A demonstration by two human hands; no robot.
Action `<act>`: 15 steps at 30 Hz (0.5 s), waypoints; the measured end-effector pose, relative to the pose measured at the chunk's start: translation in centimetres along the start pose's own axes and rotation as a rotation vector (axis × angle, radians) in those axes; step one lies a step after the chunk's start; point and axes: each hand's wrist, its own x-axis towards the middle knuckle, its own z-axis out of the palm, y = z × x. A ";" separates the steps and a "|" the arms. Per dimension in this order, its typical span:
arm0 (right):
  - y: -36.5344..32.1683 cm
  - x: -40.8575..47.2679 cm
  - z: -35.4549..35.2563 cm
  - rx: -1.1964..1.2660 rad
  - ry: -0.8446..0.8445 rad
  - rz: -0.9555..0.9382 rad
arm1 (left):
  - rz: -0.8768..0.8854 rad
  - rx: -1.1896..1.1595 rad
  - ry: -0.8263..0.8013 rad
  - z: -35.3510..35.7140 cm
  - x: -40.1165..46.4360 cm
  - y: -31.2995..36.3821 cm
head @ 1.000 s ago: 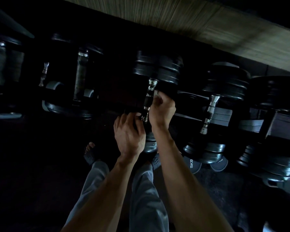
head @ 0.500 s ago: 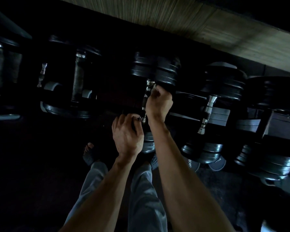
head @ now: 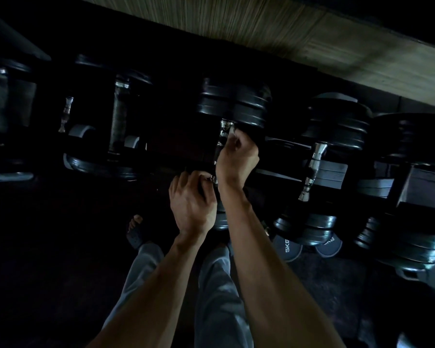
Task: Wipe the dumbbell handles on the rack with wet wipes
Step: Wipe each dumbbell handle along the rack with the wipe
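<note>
Dumbbell handle (head: 222,136), chrome and dim, runs under both hands. The right hand (head: 236,159) curls around its upper part beside the black plates (head: 236,104); any wipe is too dark to make out. The left hand (head: 190,204) grips its lower end. Another chrome handle (head: 313,169) lies well right of the right hand.

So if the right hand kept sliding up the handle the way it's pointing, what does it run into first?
Most likely the upper stack of black weight plates on the same dumbbell. The right hand grips the chrome handle just below them, with only a short shiny stretch left bare. Depth is hard to judge in this dim view.
</note>
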 end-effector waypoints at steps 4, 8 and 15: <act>-0.2 0.4 0.7 0.031 0.049 0.011 | 0.004 0.004 -0.010 0.0 0.1 0.0; -0.2 -1.3 -0.7 -0.076 -0.020 -0.221 | 0.006 0.010 -0.015 -0.1 0.1 0.0; 0.4 -1.1 -1.7 -0.110 -0.101 -0.289 | 0.055 0.051 -0.007 -0.3 0.2 -0.1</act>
